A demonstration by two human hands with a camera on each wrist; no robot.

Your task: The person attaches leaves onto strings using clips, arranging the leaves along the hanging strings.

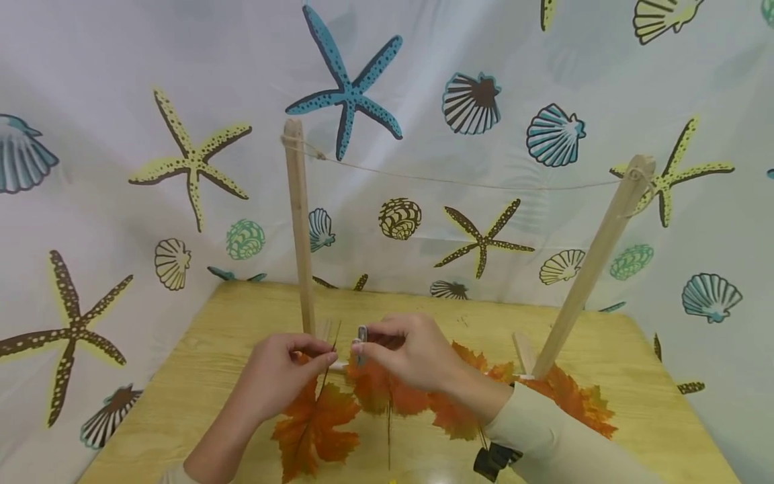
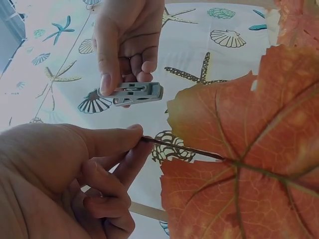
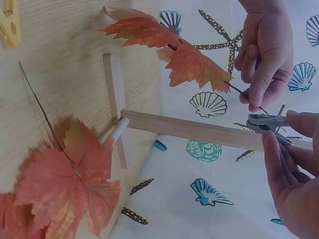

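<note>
Pinching leaf stem (image 2: pixel 179 148) w/ left hand (image 1: pixel 275 373); right hand (image 1: pixel 417 359) grips clothespin (image 2: pixel 132 93).

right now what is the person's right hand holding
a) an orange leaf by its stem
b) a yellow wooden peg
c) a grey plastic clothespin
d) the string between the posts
c: the right hand pinches a grey plastic clothespin between thumb and fingers, while the left hand pinches the thin dark stem of the orange maple-shaped leaf.

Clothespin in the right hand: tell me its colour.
The clothespin is grey, shown best in the left wrist view.
</note>
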